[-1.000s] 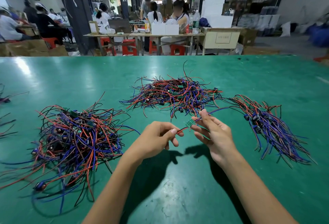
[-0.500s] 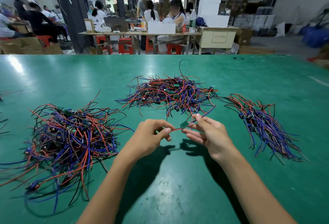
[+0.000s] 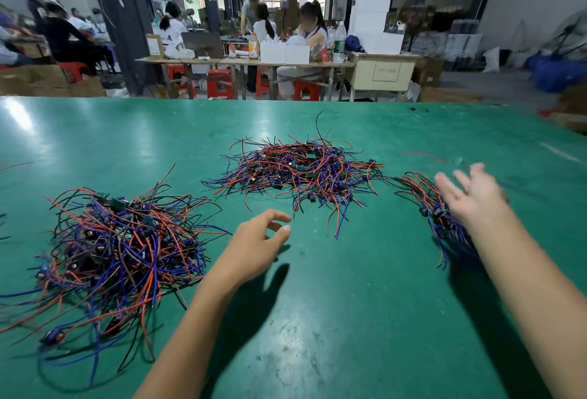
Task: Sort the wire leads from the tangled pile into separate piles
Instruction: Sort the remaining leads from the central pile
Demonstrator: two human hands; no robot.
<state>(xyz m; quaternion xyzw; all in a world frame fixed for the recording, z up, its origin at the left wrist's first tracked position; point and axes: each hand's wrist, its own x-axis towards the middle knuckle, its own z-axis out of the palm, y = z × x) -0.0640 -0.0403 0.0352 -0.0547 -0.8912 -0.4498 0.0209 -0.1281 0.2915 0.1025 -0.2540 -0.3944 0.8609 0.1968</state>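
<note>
Three piles of red, blue and black wire leads lie on the green table [image 3: 333, 319]. A big tangled pile [image 3: 120, 249] is at the left, a flatter tangled pile [image 3: 301, 173] in the middle, and a combed, aligned pile [image 3: 435, 211] at the right. My left hand [image 3: 257, 240] hovers low over bare table between the left and middle piles, its fingers loosely curled and holding nothing. My right hand [image 3: 470, 195], motion-blurred, is spread flat with straight fingers over the right pile and covers part of it.
Stray wire ends [image 3: 12, 167] poke in at the table's left edge. Beyond the far table edge stand work benches [image 3: 247, 63], red stools, boxes and several seated people. Bare green surface lies in front of me between my forearms.
Both hands held one lead with a small green board between them. Now my right hand has swung right over the aligned pile with fingers spread, and my left hand has let go.
</note>
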